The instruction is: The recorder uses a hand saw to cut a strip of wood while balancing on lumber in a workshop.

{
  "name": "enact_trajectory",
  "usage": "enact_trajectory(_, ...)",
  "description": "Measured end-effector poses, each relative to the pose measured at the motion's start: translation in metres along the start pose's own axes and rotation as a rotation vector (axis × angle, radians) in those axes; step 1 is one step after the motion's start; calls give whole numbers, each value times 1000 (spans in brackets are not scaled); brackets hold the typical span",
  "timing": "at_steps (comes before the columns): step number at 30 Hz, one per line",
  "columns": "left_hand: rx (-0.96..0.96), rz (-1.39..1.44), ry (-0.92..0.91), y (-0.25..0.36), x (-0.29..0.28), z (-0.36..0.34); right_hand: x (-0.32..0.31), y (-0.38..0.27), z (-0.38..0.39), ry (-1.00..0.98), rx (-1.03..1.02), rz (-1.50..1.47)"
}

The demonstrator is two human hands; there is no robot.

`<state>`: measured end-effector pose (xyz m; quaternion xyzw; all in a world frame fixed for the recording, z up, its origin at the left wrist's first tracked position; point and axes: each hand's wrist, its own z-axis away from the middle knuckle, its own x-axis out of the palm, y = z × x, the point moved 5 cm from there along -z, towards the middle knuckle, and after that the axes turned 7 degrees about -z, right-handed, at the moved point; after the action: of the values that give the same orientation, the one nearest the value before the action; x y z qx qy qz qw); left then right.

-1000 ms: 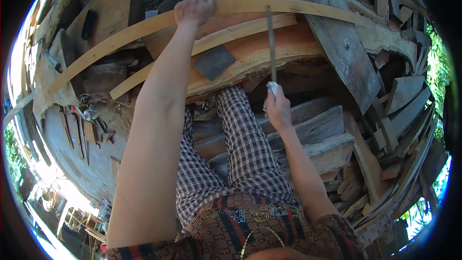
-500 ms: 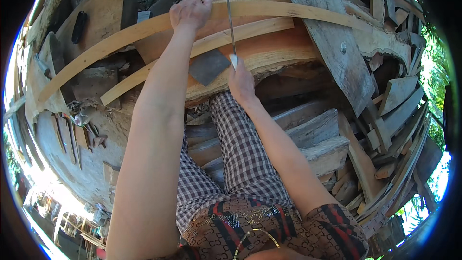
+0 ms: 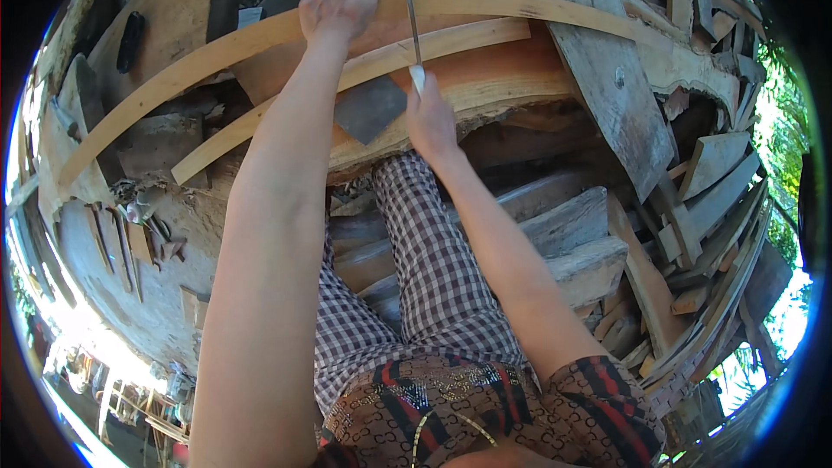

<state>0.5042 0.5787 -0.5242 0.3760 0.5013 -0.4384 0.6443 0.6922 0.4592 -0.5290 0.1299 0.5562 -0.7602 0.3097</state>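
Observation:
My left hand (image 3: pixel 338 10) is closed round a long, curved strip of pale wood (image 3: pixel 494 3), which bows across the far side of the work. In my right hand (image 3: pixel 432 120) is the white handle of a tool with a long, thin metal blade (image 3: pixel 411 17). Seen nearly edge-on, it could be a saw or a file; I cannot tell which. The blade points away from me and crosses the strip just right of my left hand. A shorter curved strip (image 3: pixel 468 38) lies nearer me, passing beneath the blade and my left forearm. A dark grey flat piece (image 3: pixel 371 110) lies beside my right hand.
A thick, rough-edged slab (image 3: pixel 511 91) lies under the strips. A weathered grey plank (image 3: pixel 598 61) slants across at right. Split wood blocks (image 3: pixel 572 225) and piled offcuts (image 3: pixel 693 312) fill the right side. Several small tools (image 3: pixel 126 243) lie at left, below a black object (image 3: pixel 130 42).
My right hand has pushed the blade forward, away from me, so its tip reaches the picture's top edge. My left hand keeps its hold on the curved strip. The view has shifted slightly.

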Motion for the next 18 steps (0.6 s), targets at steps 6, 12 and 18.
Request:
enact_trajectory(6,-25,-10,-78,-2,0,-5,5,-1,-10,9,-8,35)
enact_trajectory(12,11,-43,15,0,2,0,10,20,16,-91,160,27)
enact_trajectory(18,-2,-22,7,-1,1,-3,9,-5,-14,-19,17,-45)
